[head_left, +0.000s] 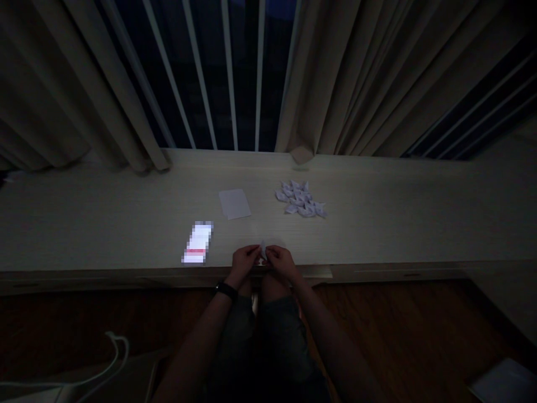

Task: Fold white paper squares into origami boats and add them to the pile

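Observation:
A small folded piece of white paper [263,250] is pinched between my two hands at the front edge of the table. My left hand [245,262] grips its left side, with the fingers closed. On the other side my right hand [280,260] holds it, fingers closed too. The fingers partly cover the paper, and its exact shape is too small and dark to make out. Beyond my hands, to the right, lies a cluster of several folded paper pieces [300,198]. A short stack of flat white paper sheets [235,204] rests to the left of that cluster.
A lit phone [198,242] lies on the pale table [386,224], left of my hands. Curtains [361,78] and a barred window stand behind the table. A white cable [119,341] hangs at the lower left. The room is dim.

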A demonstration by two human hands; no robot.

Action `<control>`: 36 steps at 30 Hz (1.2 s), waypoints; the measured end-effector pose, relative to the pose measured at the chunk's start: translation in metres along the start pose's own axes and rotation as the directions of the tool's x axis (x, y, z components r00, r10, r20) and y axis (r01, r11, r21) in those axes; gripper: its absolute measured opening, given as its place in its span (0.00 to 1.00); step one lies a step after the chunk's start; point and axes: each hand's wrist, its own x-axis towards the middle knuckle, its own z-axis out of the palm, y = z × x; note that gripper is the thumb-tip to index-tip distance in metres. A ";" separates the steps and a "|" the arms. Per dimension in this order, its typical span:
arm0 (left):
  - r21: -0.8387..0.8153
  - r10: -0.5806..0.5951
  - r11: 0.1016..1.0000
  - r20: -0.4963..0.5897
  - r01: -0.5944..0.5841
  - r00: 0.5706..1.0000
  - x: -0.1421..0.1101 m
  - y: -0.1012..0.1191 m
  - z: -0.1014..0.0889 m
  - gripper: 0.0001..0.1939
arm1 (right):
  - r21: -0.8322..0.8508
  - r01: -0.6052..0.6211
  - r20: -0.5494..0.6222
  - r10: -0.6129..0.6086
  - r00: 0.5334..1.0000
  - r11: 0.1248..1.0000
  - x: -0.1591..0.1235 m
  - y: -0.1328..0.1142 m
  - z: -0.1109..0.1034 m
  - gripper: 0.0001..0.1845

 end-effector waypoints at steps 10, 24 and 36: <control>0.357 0.261 0.899 0.030 -0.254 0.965 -0.004 -0.002 0.000 0.16 | -0.209 0.140 -0.120 -0.167 0.979 0.968 0.004 0.011 0.002 0.11; 0.391 0.252 0.890 0.003 -0.233 0.968 -0.003 -0.004 0.000 0.17 | -0.197 0.119 -0.161 -0.151 0.975 0.973 0.004 0.014 0.009 0.12; 0.259 0.177 0.952 -0.032 -0.163 0.984 -0.002 0.001 0.005 0.15 | -0.309 0.048 -0.276 -0.137 0.951 0.950 0.003 0.003 0.019 0.18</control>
